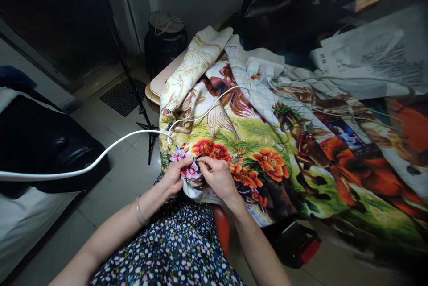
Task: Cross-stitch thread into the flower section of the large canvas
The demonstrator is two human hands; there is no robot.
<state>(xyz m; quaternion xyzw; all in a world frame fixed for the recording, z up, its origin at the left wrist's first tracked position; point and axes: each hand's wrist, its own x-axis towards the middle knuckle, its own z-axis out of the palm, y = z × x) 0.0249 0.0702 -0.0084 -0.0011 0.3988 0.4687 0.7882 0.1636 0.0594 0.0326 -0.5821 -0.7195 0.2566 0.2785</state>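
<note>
A large cross-stitch cloth (267,136) with orange flowers, grass and horses spreads over my lap and the surface ahead. My left hand (174,176) grips its near edge by the pink and white flowers, thumb on top. Close beside it, my right hand (220,178) is pinched at the same spot. Whatever sits between its fingertips is too small to make out. Red-handled cutters (305,140) lie on the cloth to the right, and a phone (347,134) with a lit screen rests beyond them.
A white cable (133,133) crosses from the left over the cloth. Plugs sit in a white power strip (254,66) at the back. A black stand (138,98) rises on the left, near a stool (165,38). White bags (374,58) lie at the back right.
</note>
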